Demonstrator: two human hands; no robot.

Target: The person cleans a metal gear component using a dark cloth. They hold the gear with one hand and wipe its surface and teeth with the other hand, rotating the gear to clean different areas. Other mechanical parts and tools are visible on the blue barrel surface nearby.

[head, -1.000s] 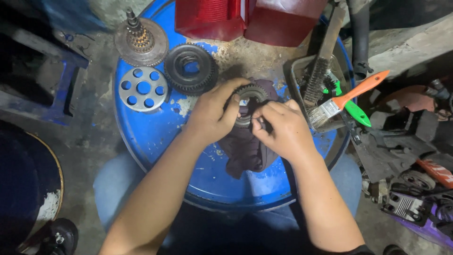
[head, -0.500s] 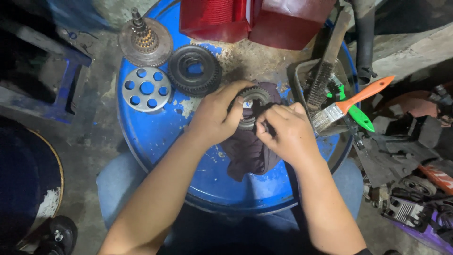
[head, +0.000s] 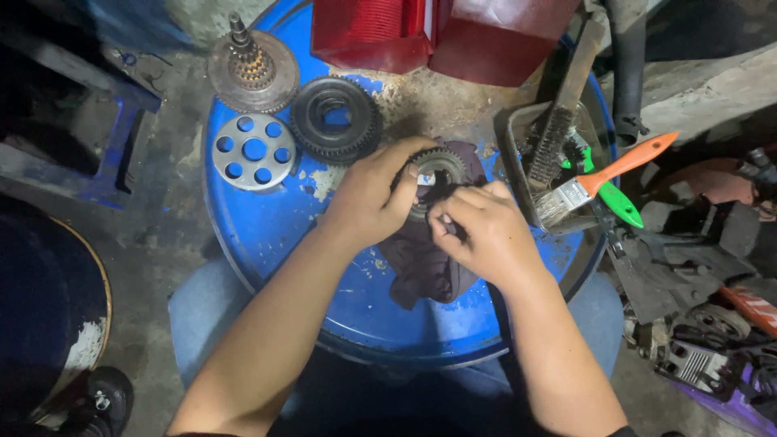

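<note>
Head view:

- A small toothed gear (head: 437,168) is grasped at its left rim by the left hand (head: 368,202). It is held just above the middle of the blue drum top (head: 267,226), at about one o'clock from centre.
- The right hand (head: 486,235) is clenched on a dark rag (head: 425,263), and a fold of it is pressed into the gear's bore. The rest of the rag hangs toward six o'clock and lies on the drum.
- For a good wipe, the gear would best be kept steady by the left fingers while the cloth is twisted through the bore and dragged across the teeth. Loose cloth should be kept clear of the tooth tips, where it could snag.
- Gears counted: one in hand, one larger dark ring gear (head: 336,117) at eleven o'clock, and one geared shaft on a disc (head: 251,69) further out at eleven.
- One silver plate with round holes (head: 253,151) is seen at ten o'clock.
- One tray (head: 514,154) is seen at three o'clock. It holds one orange-handled paintbrush (head: 607,174), one green-handled tool (head: 619,202) and one wire brush (head: 558,133).
- Two red boxes (head: 437,32) are set at twelve o'clock.
</note>
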